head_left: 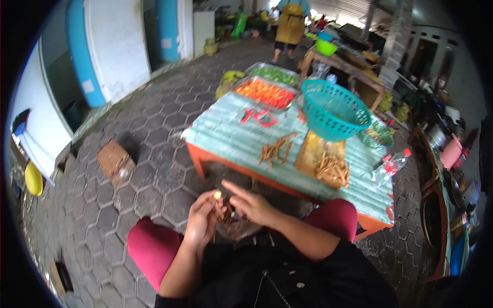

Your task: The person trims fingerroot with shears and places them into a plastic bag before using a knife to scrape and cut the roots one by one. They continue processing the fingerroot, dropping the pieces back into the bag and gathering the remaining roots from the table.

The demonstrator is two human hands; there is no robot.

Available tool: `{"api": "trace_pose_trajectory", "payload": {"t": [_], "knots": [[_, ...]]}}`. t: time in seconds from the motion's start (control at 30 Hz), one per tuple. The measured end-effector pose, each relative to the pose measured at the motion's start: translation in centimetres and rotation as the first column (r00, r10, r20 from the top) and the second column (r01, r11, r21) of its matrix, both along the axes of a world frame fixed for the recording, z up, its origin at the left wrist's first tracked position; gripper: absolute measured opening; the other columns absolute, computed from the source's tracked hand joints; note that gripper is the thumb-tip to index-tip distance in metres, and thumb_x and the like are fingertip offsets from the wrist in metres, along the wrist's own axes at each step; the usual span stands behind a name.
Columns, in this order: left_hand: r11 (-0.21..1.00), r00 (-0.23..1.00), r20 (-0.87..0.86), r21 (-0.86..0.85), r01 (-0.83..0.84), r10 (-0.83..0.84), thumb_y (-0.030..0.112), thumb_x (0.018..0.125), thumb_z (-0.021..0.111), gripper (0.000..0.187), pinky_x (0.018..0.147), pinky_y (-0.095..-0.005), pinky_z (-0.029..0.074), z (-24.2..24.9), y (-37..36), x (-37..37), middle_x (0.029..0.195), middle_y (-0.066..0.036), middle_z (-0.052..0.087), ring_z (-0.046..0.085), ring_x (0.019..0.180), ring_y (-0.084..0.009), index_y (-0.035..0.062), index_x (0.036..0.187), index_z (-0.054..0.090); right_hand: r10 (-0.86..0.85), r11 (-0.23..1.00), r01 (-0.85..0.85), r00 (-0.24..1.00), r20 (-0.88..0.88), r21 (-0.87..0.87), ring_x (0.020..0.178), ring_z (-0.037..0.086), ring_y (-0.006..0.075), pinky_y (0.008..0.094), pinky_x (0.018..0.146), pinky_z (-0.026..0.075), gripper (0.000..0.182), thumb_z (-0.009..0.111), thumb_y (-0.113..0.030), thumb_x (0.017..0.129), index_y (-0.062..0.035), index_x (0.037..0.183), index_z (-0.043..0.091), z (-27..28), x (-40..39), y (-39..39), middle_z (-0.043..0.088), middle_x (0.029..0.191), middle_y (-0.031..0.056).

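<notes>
Near the table (218, 134), the left hand (202, 211) has its grip closed on a root (217, 195), probably light, firm, best pinched mid-length; the right hand's (255, 208) grip I cannot tell.

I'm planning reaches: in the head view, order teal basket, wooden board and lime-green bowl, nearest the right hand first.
1. Wooden board: ahead, to the right.
2. Teal basket: at the board's far end.
3. Lime-green bowl: well beyond the basket.

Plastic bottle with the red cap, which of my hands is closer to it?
Right. Your right hand is below and left of the bottle in view; your left hand is farther left.
</notes>
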State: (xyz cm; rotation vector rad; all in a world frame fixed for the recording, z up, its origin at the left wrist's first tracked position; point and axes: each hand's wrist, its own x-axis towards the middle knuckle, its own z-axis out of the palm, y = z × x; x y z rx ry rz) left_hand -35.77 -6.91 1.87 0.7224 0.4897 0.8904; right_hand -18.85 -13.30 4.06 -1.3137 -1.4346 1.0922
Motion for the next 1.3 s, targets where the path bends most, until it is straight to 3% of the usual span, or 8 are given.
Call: {"api": "trace_pose_trajectory", "payload": {"t": [0.1,0.17,0.23,0.4,0.5,1.1,1.23,1.3], "knots": [[0.997,1.0,0.004,-0.079,0.012,-0.012,0.008,0.096,0.046,0.027,0.081,-0.0308,0.053,0.2,0.3,-0.3,0.098,-0.007,0.059,0.059,0.088,-0.0136,-0.0039,0.12,0.051,0.003,0.984,-0.036,0.984,0.18,0.176,0.084,0.065,0.0159,0.0279,0.076,0.049,0.043,0.049,-0.015,0.097,-0.0092,0.139,0.043,-0.2,0.4,0.3,0.066,0.111,0.0089],[0.997,0.999,0.051,-0.077,0.016,-0.012,0.009,0.096,0.047,0.026,0.078,-0.0299,0.054,-0.1,0.5,-0.4,0.097,-0.007,0.059,0.059,0.084,-0.0132,-0.002,0.119,0.052,-0.053,0.918,-0.039,0.974,0.219,0.396,0.069,0.05,0.0069,0.024,0.069,0.046,0.043,0.049,-0.017,0.097,-0.0104,0.14,0.043,-1.3,0.4,1.0,0.06,0.087,0.0033],[0.996,0.996,0.091,-0.089,0.032,-0.024,0.009,0.096,0.047,0.025,0.077,-0.029,0.054,-0.4,0.8,-0.5,0.093,-0.007,0.06,0.06,0.081,-0.0136,-0.0024,0.117,0.052,-0.059,0.952,-0.019,0.968,0.245,0.305,0.079,0.057,0.0084,0.0246,0.073,0.046,0.044,0.051,-0.014,0.096,-0.0082,0.139,0.043,-0.5,0.3,0.4,0.065,0.1,0.0091],[0.995,0.992,0.121,-0.092,0.044,-0.033,0.006,0.096,0.046,0.023,0.077,-0.0295,0.055,-0.2,0.7,-0.3,0.097,-0.011,0.063,0.063,0.082,-0.016,-0.004,0.115,0.053,-0.162,0.882,-0.076,0.878,0.45,0.465,0.092,0.066,0.0315,0.0369,0.074,0.053,0.05,0.056,-0.021,0.092,-0.0107,0.139,0.041,-1.1,-0.5,0.5,0.063,0.115,0.0158],[0.992,0.991,0.129,-0.122,0.04,-0.024,0.006,0.096,0.046,0.022,0.078,-0.0305,0.055,-0.5,0.6,0.0,0.101,-0.013,0.064,0.064,0.085,-0.0178,-0.0046,0.113,0.054,-0.134,0.915,-0.074,0.872,0.471,0.397,0.094,0.067,0.0266,0.0328,0.077,0.053,0.053,0.056,-0.007,0.09,-0.0094,0.14,0.039,-1.3,-0.5,0.5,0.061,0.117,0.0179],[0.991,0.986,0.148,-0.093,0.096,-0.082,0.005,0.095,0.05,0.015,0.074,-0.0275,0.056,-1.3,0.9,-0.2,0.091,-0.01,0.064,0.064,0.076,-0.0152,-0.0027,0.106,0.056,-0.104,0.882,-0.064,0.94,0.324,0.468,0.099,0.066,0.0193,0.0287,0.085,0.049,0.04,0.052,-0.006,0.093,-0.0053,0.134,0.048,-1.3,-0.5,1.4,0.06,0.123,0.0161],[0.988,0.986,0.142,-0.115,0.106,-0.089,0.007,0.096,0.049,0.016,0.072,-0.0277,0.056,-1.2,1.0,-0.2,0.088,-0.009,0.064,0.063,0.075,-0.0147,-0.0031,0.105,0.056,-0.088,0.893,-0.039,0.962,0.258,0.449,0.096,0.067,0.0242,0.0309,0.078,0.052,0.038,0.054,-0.009,0.093,-0.0058,0.131,0.051,-1.4,-0.4,1.5,0.065,0.112,0.0146],[0.983,0.983,0.158,-0.138,0.117,-0.095,0.009,0.097,0.047,0.016,0.072,-0.0284,0.056,-1.4,1.1,-0.1,0.089,-0.009,0.064,0.063,0.074,-0.0163,-0.0029,0.103,0.055,0.017,0.998,-0.024,0.991,0.134,0.05,0.091,0.067,0.0219,0.0295,0.076,0.051,0.038,0.052,-0.009,0.094,-0.0061,0.132,0.05,-0.8,0.0,1.2,0.066,0.109,0.0157]]}}
